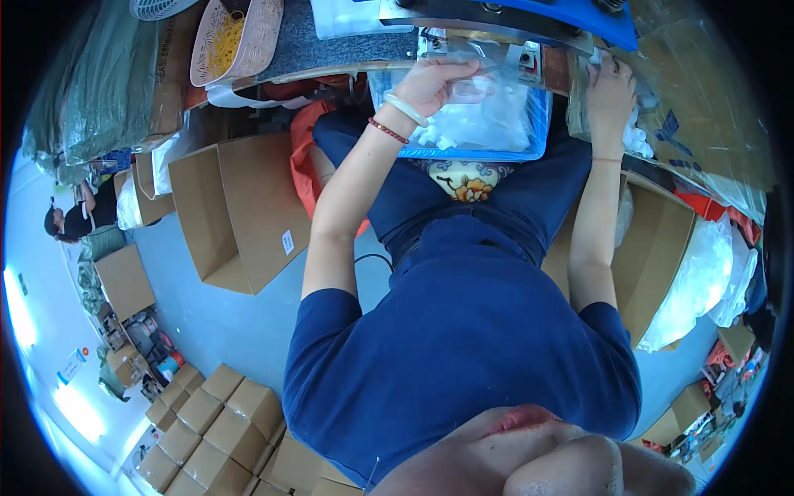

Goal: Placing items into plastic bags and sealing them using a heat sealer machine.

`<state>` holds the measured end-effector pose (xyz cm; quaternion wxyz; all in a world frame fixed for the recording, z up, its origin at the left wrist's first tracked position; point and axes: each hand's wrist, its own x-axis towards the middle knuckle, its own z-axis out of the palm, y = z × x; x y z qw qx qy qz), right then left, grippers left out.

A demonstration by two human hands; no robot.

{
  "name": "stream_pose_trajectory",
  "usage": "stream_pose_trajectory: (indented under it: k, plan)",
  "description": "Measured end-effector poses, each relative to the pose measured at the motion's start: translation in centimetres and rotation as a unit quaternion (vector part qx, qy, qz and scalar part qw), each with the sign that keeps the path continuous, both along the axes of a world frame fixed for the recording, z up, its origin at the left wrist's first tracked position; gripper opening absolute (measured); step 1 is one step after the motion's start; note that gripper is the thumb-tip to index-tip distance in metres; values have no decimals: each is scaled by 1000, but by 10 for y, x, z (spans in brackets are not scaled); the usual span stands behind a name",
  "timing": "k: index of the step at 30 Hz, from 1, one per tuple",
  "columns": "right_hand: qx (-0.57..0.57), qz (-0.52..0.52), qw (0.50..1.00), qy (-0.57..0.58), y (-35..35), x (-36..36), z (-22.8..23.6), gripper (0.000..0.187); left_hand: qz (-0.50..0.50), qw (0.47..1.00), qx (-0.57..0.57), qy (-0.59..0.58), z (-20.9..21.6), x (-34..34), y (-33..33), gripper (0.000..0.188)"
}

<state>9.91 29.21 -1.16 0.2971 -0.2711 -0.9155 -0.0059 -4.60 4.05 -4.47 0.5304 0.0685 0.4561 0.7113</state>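
My left hand [432, 86] is closed in a pinch at the edge of a clear plastic bag [484, 56], just under the machine. Beneath it, a blue tray [488, 155] on my lap holds a pile of small white pieces [488, 124], some of which look bagged. On the right, my right hand [610, 93] reaches down into a cardboard box lined with clear plastic [703, 99]. Its fingers are curled among white pieces [635, 136]; what they grip is hidden.
A blue and black machine [504, 23] spans the table edge ahead. Yellow rubber bands [225, 45] fill a pale basket [263, 37] at the far left. An open carton [240, 211] stands by my left side, another [653, 248] by my right. Stacked cartons [219, 426] and a person [91, 211] are farther off.
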Motion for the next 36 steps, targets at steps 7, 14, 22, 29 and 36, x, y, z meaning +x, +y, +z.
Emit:
stream_pose_trajectory:
  k: [7,14,22,29,36]
  plan:
    - [-25,73,990,-115,22,-9,-25,27,130,852,-215,460,13,-51,-34,28]
    - [40,-58,993,-92,9,2,-21,23,67,453,-387,800,-37,-121,-48,47]
    - [3,36,998,-43,34,14,-31,22,235,410,-276,837,-34,-85,-54,50]
    - [12,55,998,-14,31,21,-31,24,143,482,-266,822,-43,-35,-87,43]
    - [17,47,989,-140,39,23,-31,22,169,487,-224,827,-34,-49,-90,24]
